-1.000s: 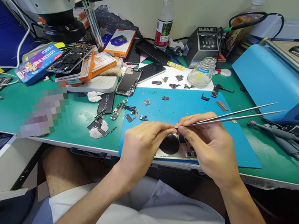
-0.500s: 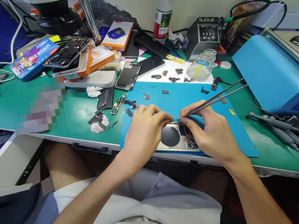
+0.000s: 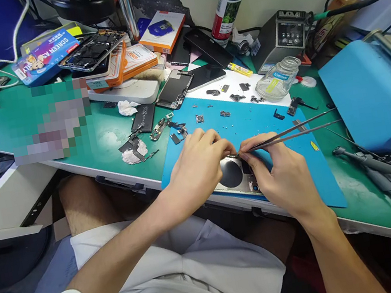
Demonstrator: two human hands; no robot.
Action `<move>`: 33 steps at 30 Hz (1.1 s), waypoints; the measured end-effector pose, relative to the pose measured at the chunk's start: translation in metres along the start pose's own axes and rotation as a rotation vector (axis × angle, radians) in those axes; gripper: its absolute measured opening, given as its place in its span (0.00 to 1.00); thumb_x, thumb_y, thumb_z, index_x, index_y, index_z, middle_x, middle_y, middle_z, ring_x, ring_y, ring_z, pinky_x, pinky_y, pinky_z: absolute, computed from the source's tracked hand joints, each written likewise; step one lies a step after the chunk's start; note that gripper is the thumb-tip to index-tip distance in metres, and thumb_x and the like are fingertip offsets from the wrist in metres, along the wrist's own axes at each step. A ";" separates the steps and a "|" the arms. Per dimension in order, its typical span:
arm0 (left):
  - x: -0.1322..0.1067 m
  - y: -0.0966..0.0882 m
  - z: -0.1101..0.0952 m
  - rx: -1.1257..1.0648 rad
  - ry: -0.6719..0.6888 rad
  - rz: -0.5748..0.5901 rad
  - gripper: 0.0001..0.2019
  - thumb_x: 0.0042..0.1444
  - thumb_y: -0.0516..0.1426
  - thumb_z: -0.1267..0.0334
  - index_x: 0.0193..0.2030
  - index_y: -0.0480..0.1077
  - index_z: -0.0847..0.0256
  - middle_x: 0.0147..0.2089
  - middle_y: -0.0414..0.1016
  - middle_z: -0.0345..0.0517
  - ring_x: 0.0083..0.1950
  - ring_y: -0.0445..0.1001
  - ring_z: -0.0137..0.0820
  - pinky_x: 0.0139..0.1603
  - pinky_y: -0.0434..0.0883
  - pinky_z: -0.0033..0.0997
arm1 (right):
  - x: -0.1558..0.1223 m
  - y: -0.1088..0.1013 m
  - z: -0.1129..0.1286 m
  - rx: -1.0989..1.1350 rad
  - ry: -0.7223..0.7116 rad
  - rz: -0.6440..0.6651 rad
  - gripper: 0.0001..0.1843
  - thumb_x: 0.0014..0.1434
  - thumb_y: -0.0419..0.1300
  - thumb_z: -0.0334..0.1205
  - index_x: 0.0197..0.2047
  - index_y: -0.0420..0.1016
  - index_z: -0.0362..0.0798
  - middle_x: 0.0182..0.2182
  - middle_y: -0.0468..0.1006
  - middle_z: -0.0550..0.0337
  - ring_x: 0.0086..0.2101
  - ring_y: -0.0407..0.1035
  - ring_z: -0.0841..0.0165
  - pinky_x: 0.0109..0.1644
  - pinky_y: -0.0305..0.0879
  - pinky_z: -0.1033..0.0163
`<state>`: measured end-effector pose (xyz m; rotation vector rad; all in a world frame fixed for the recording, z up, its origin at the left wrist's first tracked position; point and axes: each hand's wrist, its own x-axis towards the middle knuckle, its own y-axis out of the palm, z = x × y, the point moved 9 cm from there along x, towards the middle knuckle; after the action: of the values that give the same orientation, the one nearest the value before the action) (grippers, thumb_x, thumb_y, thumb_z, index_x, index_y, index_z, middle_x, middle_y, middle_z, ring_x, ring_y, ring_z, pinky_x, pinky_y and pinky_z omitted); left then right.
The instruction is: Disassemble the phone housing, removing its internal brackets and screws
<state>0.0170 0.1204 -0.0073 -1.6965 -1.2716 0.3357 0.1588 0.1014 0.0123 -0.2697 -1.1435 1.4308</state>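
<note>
My right hand [image 3: 280, 177] is closed around thin metal tweezers [image 3: 291, 132], whose long end points right. My left hand [image 3: 199, 166] is pinched, its fingertips meeting the right fingertips over an opened phone housing [image 3: 237, 179] with a dark round coil. What the left fingers pinch is too small to make out. The housing lies at the front edge of a blue work mat [image 3: 251, 121] scattered with several small screws and brackets.
A glass jar [image 3: 278, 80], a soldering station [image 3: 287, 36], a plastic bottle [image 3: 230, 1] and stacked phone boxes [image 3: 124, 65] stand behind the mat. A blue machine [image 3: 371, 95] sits right, with tools [image 3: 377, 170] in front. Phone parts [image 3: 162, 127] lie left of the mat.
Both hands dropped from above the mat down onto the phone housing. The tweezers tilted from level to slanting up to the right. The view shifted slightly down and right.
</note>
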 end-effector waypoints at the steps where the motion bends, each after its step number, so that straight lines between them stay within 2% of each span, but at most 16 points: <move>1: 0.000 0.000 0.000 0.004 -0.001 0.000 0.15 0.75 0.55 0.75 0.50 0.82 0.56 0.48 0.80 0.46 0.51 0.69 0.41 0.53 0.68 0.44 | 0.000 0.000 0.000 -0.003 -0.004 0.000 0.05 0.73 0.61 0.36 0.49 0.75 0.56 0.45 0.85 0.57 0.43 0.82 0.59 0.49 0.78 0.54; 17: 0.000 -0.002 -0.001 0.019 -0.003 0.018 0.16 0.74 0.53 0.77 0.51 0.82 0.58 0.49 0.80 0.47 0.52 0.69 0.42 0.53 0.67 0.43 | 0.002 0.001 0.005 0.007 -0.062 -0.003 0.06 0.73 0.61 0.34 0.49 0.75 0.56 0.45 0.84 0.58 0.45 0.82 0.61 0.49 0.77 0.57; 23: 0.001 -0.002 0.000 0.030 0.005 -0.011 0.14 0.76 0.55 0.73 0.51 0.83 0.57 0.48 0.82 0.47 0.52 0.71 0.41 0.54 0.68 0.41 | 0.003 -0.001 0.005 0.026 -0.032 0.003 0.05 0.72 0.63 0.35 0.47 0.78 0.55 0.43 0.85 0.59 0.42 0.82 0.61 0.48 0.77 0.57; 25: -0.001 -0.007 -0.001 0.044 0.017 -0.022 0.12 0.77 0.56 0.69 0.54 0.83 0.58 0.49 0.83 0.47 0.51 0.72 0.40 0.54 0.68 0.41 | 0.001 -0.002 0.003 0.045 -0.004 -0.007 0.04 0.72 0.64 0.36 0.47 0.79 0.55 0.42 0.85 0.59 0.42 0.82 0.62 0.48 0.77 0.57; 29: -0.011 -0.018 -0.015 0.120 0.136 0.005 0.14 0.80 0.54 0.59 0.57 0.82 0.59 0.49 0.84 0.49 0.50 0.74 0.41 0.53 0.68 0.43 | -0.005 -0.010 -0.009 0.103 0.094 -0.071 0.01 0.73 0.66 0.39 0.46 0.79 0.54 0.42 0.85 0.60 0.43 0.82 0.62 0.49 0.77 0.57; 33: -0.024 -0.017 -0.030 0.297 0.317 0.078 0.20 0.80 0.53 0.49 0.61 0.80 0.58 0.56 0.81 0.53 0.52 0.75 0.45 0.51 0.69 0.45 | -0.007 -0.014 -0.017 0.156 0.145 -0.099 0.03 0.74 0.65 0.42 0.48 0.80 0.54 0.44 0.85 0.60 0.45 0.82 0.63 0.50 0.76 0.58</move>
<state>0.0178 0.0846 0.0146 -1.4775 -0.8785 0.2729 0.1823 0.1004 0.0114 -0.2012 -0.9107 1.3816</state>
